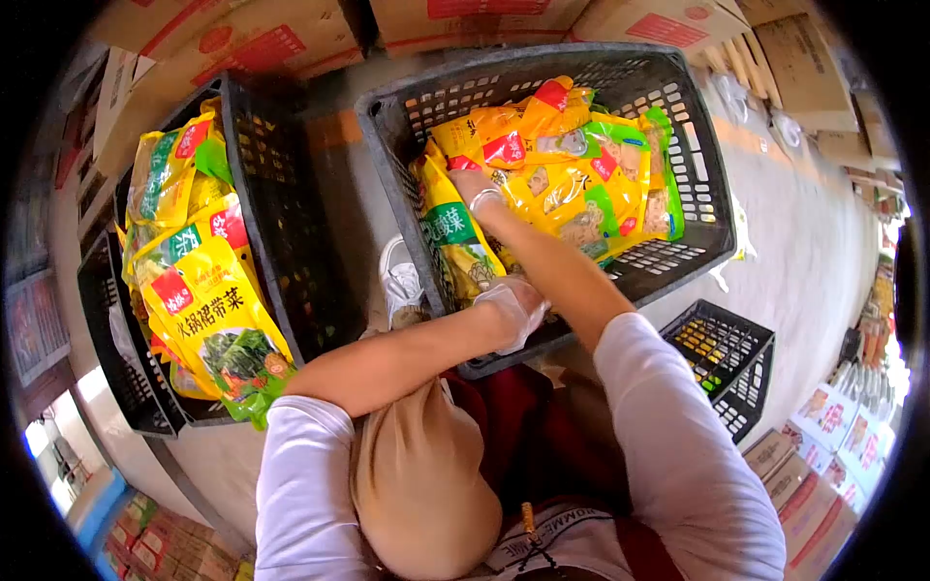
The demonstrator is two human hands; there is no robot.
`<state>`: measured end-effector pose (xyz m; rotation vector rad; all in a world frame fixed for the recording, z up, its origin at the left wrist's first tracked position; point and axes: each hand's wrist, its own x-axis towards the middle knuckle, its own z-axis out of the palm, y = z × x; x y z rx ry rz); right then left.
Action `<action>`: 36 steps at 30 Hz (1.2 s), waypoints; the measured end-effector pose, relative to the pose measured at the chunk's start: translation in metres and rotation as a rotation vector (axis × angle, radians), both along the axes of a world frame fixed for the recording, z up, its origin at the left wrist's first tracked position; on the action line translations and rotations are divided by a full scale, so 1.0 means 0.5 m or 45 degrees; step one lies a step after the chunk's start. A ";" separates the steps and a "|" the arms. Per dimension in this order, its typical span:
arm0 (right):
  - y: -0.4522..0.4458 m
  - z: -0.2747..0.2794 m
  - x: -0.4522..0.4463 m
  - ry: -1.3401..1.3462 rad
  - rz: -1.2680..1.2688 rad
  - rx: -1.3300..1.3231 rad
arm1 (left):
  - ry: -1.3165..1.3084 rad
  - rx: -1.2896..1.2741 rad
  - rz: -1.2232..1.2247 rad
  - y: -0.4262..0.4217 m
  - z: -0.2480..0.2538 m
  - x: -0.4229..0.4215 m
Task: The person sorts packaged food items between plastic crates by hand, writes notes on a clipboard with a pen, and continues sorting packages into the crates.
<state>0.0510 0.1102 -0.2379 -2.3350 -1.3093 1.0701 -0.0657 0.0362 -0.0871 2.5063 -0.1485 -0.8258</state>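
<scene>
A large black crate point(387, 145) in front of me holds several yellow food bags point(542, 194) with red, orange and green parts. Along its left wall stands a yellow bag of pickled vegetables point(450, 225) with a green label. My right hand point(477, 194), in a clear plastic glove, is closed at the upper part of that bag; its fingertips are partly hidden. My left hand point(518, 308), also gloved, lies by the bag's lower end at the crate's near side. Its fingers are mostly hidden, so its grip is unclear. My forearms cross, the left one nearer me.
To the left, a black crate point(276, 184) stands beside a stack of yellow bags point(208, 281) in another crate. A smaller black crate point(746, 339) sits at the right. Cardboard boxes point(262, 44) line the far side, and a shoe point(399, 276) shows between the crates.
</scene>
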 end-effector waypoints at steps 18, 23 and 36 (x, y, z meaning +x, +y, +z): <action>-0.812 0.701 0.109 0.414 -1.535 1.027 | 0.041 0.088 0.303 0.028 -0.006 0.035; -0.810 0.670 0.099 0.368 -1.531 1.062 | 0.046 0.045 0.357 0.031 0.025 0.027; -0.480 0.600 0.172 -0.001 -0.379 0.455 | -0.063 -0.283 0.898 0.159 0.080 0.098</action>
